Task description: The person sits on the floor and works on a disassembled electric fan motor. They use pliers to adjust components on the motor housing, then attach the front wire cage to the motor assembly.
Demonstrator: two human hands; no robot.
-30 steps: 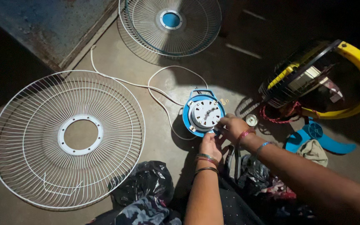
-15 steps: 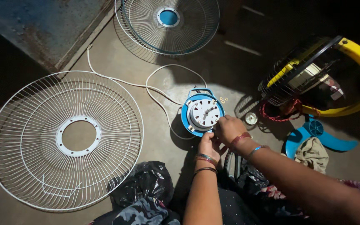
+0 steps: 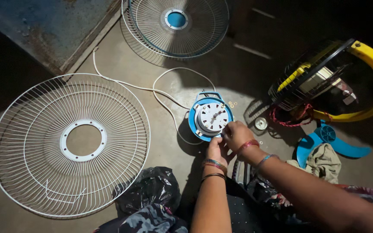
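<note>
Gripping fan motor (image 3: 211, 117) rim, right hand (image 3: 237, 134) fingers pinched, left hand (image 3: 216, 151) steadying underneath

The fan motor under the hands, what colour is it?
Fan motor: white, in a blue housing; head view.

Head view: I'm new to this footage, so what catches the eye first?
Both hands, left hand and right hand, work at the blue and white fan motor on the floor at centre. A big white wire guard lies left, and a yellow and black fan sits right.
</note>
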